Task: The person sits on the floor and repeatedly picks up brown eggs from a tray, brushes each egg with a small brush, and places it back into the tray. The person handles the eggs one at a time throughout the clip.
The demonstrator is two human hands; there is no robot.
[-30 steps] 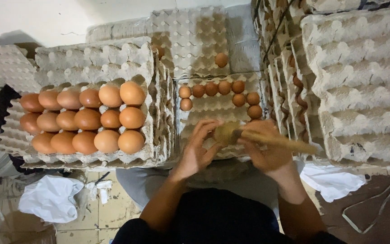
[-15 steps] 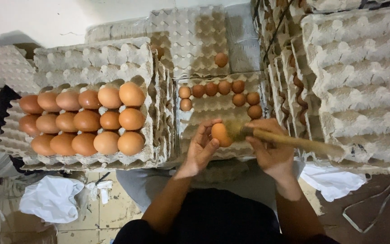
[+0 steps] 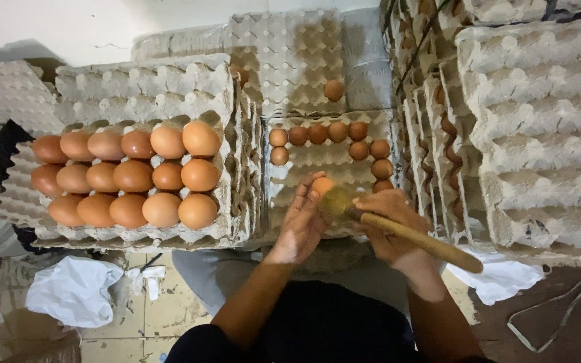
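Observation:
My left hand [image 3: 302,222] cups a brown egg [image 3: 321,185] over the middle grey egg tray [image 3: 317,161]. My right hand [image 3: 388,218] grips a wooden-handled brush [image 3: 411,235], whose bristle head presses against the egg. That tray holds a partial row of brown eggs [image 3: 327,133] along its top and right side. To the left, a stack of trays [image 3: 136,101] carries three rows of brown eggs [image 3: 129,175].
Tall stacks of egg trays [image 3: 539,121] stand on the right, some with eggs between layers. A lone egg [image 3: 333,89] sits on the far tray. White cloths [image 3: 75,290] [image 3: 502,275] lie on the tiled floor at left and right.
The egg has turned in my left hand and the brush head has shifted across it. Both hands stay over the middle tray.

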